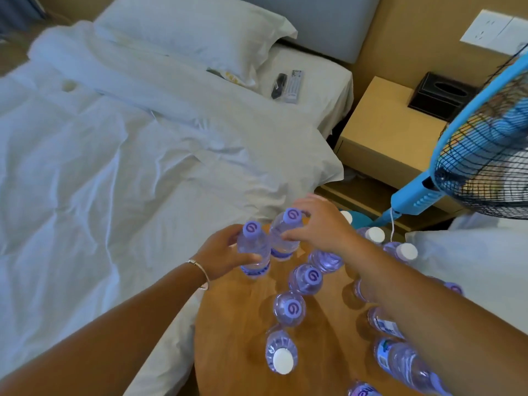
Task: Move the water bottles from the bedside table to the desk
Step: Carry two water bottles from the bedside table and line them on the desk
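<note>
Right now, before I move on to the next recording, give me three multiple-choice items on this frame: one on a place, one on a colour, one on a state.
1. Where do the two remote controls lie?
A. on the bed sheet beside the pillow
B. on the round wooden table
C. on the bedside cabinet

2. What colour is the cap of the bottle in the left hand?
A. white
B. purple
C. green

3. What is the right hand doing?
A. resting flat on the bed
B. hanging idle, holding nothing
C. gripping an upright bottle near its neck

Answers:
1 A: both remotes sit on the white sheet, right of the pillow.
2 B: the left-hand bottle has a purple cap with a swirl mark.
3 C: thumb and fingers curl round the right-hand bottle, which stands at the far edge of the round wooden table.
</note>
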